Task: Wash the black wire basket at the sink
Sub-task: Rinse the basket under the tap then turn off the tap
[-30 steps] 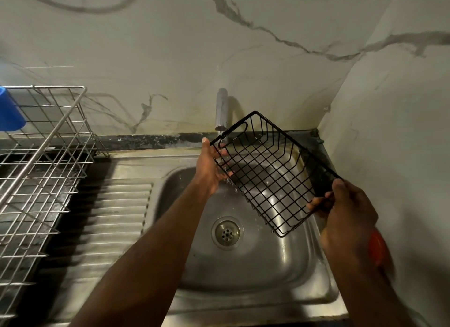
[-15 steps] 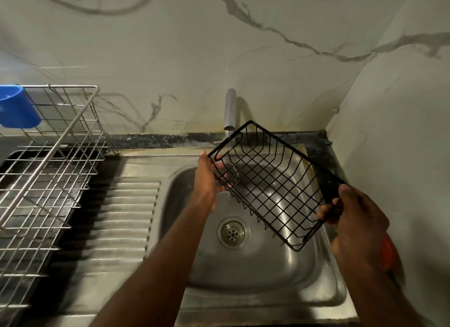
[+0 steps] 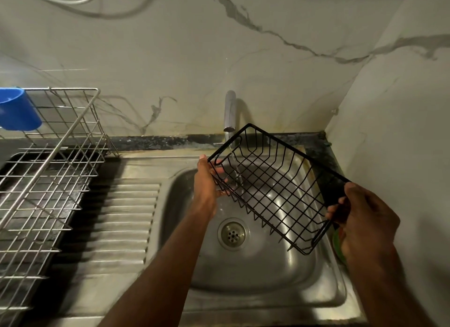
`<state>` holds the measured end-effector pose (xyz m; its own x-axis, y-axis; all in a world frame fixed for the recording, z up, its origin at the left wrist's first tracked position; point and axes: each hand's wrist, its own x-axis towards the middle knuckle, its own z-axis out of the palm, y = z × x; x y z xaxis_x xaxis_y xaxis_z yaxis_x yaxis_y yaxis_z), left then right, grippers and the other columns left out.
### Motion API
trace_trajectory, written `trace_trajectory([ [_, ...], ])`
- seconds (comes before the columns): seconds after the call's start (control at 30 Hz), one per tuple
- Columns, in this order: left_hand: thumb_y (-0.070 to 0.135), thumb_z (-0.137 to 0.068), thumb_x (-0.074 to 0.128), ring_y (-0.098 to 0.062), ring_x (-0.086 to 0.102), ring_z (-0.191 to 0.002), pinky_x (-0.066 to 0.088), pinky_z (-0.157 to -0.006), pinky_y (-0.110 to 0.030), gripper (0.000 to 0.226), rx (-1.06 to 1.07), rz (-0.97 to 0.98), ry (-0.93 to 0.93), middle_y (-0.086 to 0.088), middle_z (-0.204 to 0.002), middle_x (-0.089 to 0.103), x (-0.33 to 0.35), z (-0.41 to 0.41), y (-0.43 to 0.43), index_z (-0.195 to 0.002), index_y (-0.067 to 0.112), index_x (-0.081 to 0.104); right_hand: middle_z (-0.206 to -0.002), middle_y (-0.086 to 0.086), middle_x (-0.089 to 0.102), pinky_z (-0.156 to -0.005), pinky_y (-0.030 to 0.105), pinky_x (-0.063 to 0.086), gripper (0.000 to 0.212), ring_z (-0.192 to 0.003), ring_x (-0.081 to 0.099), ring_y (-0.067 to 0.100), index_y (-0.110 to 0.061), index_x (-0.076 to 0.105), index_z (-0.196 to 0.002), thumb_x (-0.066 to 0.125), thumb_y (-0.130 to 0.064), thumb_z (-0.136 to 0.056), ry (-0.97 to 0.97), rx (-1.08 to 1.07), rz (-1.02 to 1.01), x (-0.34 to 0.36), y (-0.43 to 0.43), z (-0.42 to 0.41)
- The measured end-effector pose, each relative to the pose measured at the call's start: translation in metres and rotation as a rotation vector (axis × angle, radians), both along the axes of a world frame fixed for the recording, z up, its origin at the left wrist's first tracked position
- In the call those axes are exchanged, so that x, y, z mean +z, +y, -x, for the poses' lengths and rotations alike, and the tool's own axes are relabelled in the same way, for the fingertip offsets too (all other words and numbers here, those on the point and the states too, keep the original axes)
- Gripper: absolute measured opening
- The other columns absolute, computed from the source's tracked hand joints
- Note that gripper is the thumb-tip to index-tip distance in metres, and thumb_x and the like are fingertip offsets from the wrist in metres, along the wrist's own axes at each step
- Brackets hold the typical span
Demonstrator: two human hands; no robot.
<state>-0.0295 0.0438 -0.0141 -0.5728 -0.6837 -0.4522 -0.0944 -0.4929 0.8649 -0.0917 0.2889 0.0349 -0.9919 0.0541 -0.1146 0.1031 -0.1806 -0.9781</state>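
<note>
Black wire basket [image 3: 272,185] hangs tilted across centre and right of frame, blocking the back half of the sink [image 3: 243,290], with the tap [image 3: 230,112] crowding its upper-left corner. Left hand [image 3: 205,180] and right hand [image 3: 362,217] hold its two ends. Beneath it, there's room around the drain [image 3: 233,233]. The ribbed drainboard [image 3: 121,217], left of centre, lies bare. At far left, the wire dish rack [image 3: 48,168] and blue cup [image 3: 17,110] wall things off. The right wall [image 3: 401,156] presses close.

The left hand [image 3: 207,180] and right hand [image 3: 362,217] are gripping opposite ends of the black wire basket [image 3: 272,188], holding it tilted over the sink [image 3: 243,273]. Water [image 3: 237,178] is running from the tap [image 3: 230,112] through the basket's left end.
</note>
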Motion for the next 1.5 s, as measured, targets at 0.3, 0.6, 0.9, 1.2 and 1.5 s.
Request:
trace_trajectory([
  [0.3,0.056,-0.103,0.025,-0.032,0.061,-0.109,0.053,-0.084,-0.049,0.054,0.035,0.025,-0.014,-0.009,-0.112,0.067,0.001,-0.007,-0.007,-0.11,0.022,0.066,-0.052,-0.002,0.057,-0.047,0.03,0.051,0.021,-0.044,0.053,0.021,-0.02,0.071,-0.067,0.068,-0.018,-0.088,-0.001,0.041,-0.009,0.001,-0.005,-0.001],
  [0.6,0.057,-0.102,0.028,-0.035,0.065,-0.106,0.052,-0.093,-0.055,0.053,0.056,0.035,-0.016,-0.006,-0.1,0.07,0.004,0.0,-0.012,-0.1,0.022,0.068,-0.064,0.003,0.066,-0.064,0.036,0.054,0.01,-0.061,0.062,0.028,-0.021,0.075,-0.075,0.073,-0.027,-0.083,-0.063,0.023,-0.057,-0.004,0.0,-0.004],
  [0.9,0.059,-0.102,0.029,-0.032,0.067,-0.101,0.056,-0.087,-0.053,0.06,0.036,0.076,-0.017,-0.009,-0.104,0.071,0.002,0.009,-0.009,-0.116,0.014,0.067,-0.068,0.009,0.068,-0.061,0.031,0.051,0.013,-0.066,0.062,0.03,-0.02,0.076,-0.077,0.075,-0.031,-0.082,-0.094,-0.011,-0.099,-0.009,0.019,-0.008],
  [1.2,0.061,-0.1,0.032,-0.031,0.068,-0.095,0.057,-0.081,-0.049,0.058,0.008,0.048,-0.048,-0.007,-0.101,0.073,-0.002,0.008,-0.02,-0.103,0.017,0.071,-0.075,0.001,0.069,-0.077,0.044,0.052,0.032,-0.079,0.064,0.027,-0.025,0.073,-0.082,0.07,-0.056,-0.077,-0.093,0.277,-0.49,-0.007,0.03,0.002],
  [1.5,0.062,-0.099,0.036,-0.024,0.061,-0.065,0.051,-0.07,-0.043,0.06,-0.106,0.005,0.015,-0.003,-0.077,0.066,0.008,0.028,-0.038,-0.095,0.014,0.071,-0.111,-0.012,0.059,-0.09,0.039,0.052,0.05,-0.106,0.059,0.011,-0.039,0.052,-0.116,0.054,-0.065,-0.073,-0.166,0.982,-0.667,0.015,-0.021,0.048],
])
